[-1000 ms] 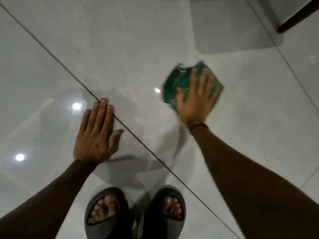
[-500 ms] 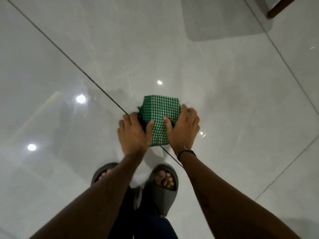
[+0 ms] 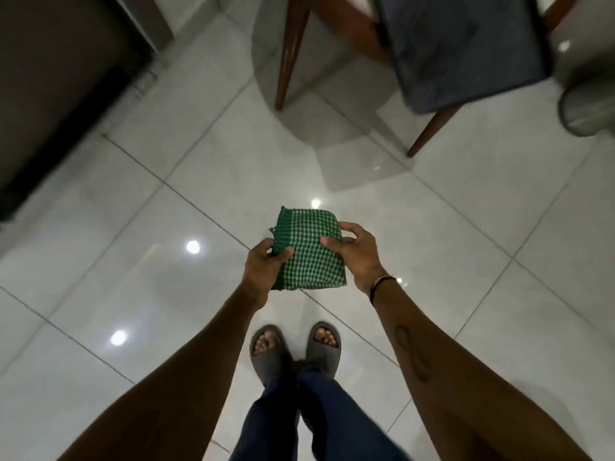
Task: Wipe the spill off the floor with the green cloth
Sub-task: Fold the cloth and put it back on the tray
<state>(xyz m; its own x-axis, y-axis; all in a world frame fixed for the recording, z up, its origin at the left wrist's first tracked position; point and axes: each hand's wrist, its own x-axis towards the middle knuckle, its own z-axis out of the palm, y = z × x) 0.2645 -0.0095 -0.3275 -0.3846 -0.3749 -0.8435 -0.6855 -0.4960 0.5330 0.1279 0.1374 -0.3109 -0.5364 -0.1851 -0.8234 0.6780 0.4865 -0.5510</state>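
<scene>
The folded green cloth (image 3: pixel 307 251) is held in the air between both hands, well above the floor (image 3: pixel 466 227); the person stands upright, slippers (image 3: pixel 294 349) visible far below the cloth. Left hand (image 3: pixel 263 266) grip: thumb on top of the cloth's left edge, fingers closed beneath it, holding the cloth. Right hand (image 3: pixel 357 252) grip: thumb pressed on the top face near the right edge, fingers curled round the far right corner, also holding the cloth. The cloth lies directly between the two grips, each taking one side edge; its slightly longer axis runs away from the body, with the dark green hem at the far left corner. Neither hand is clearly nearer, since both touch it. No spill can be made out on the glossy tiles; the bright spots read as lamp reflections, so which way the wet patch lies from the grip cannot be told. Judgement: wiping appears finished or paused, with the cloth being refolded or carried. If more wiping is needed, the cloth must go straight down from both grips to the tiles ahead of the slippers, short of the chair (image 3: pixel 432 61) legs.
</scene>
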